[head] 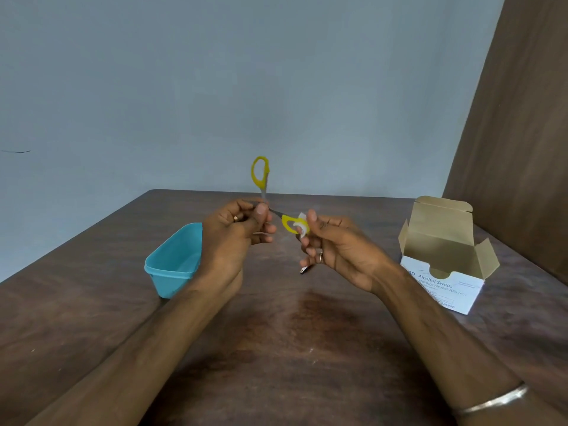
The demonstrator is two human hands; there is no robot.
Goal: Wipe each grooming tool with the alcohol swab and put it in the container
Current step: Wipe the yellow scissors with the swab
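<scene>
1. Your left hand (242,229), centre of the frame, pinched the scissors (266,192) near the pivot, fingers curled round the blade end, which was hidden in that grip.
2. The scissors were spread open: one yellow handle loop (260,171) pointed up above your left hand, the other loop (292,224) lay out to the right.
3. Your right hand (335,244), just right of centre, held a white alcohol swab (302,227) pinched against the right-hand loop, thumb on top; the grip was narrow, closed on the swab.
4. Both hands were raised above the table (276,348).
5. A blue container (175,262) stood on the table at centre left, partly behind your left wrist, open side up.
6. A small dark tool (305,269) lay on the table below your right hand; too little of it showed to tell its kind.
7. The opened Alcohol Swabs box (445,256) sat at the right, flaps up.
</scene>
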